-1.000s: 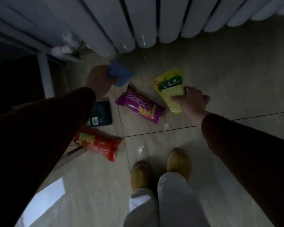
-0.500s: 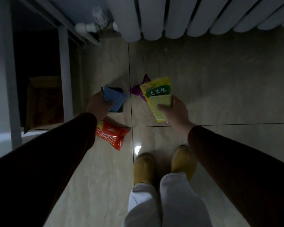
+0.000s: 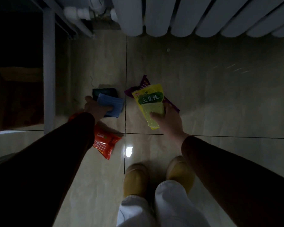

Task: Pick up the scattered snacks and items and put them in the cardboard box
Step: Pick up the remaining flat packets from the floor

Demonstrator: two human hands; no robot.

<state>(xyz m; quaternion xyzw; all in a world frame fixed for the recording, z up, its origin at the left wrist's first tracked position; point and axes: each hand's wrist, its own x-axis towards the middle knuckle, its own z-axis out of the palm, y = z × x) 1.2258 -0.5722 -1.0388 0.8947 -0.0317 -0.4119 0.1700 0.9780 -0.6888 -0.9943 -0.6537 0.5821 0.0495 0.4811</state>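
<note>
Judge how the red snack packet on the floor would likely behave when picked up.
The red snack packet looks like a thin, crinkled foil pouch, so it is probably light and floppy. Its glossy film may be slippery. It lies flat on the tiled floor, so it is unlikely to roll.

A blue packet (image 3: 111,105) is gripped by the left hand (image 3: 95,108), a yellow packet (image 3: 150,104) by the right hand (image 3: 168,122). A red packet (image 3: 106,143) is seen lying on the tiled floor (image 3: 203,95).

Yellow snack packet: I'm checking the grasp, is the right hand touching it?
Touching. The head view shows the right hand pinching the yellow snack packet, thumb pressed on its clear lower half.
</note>
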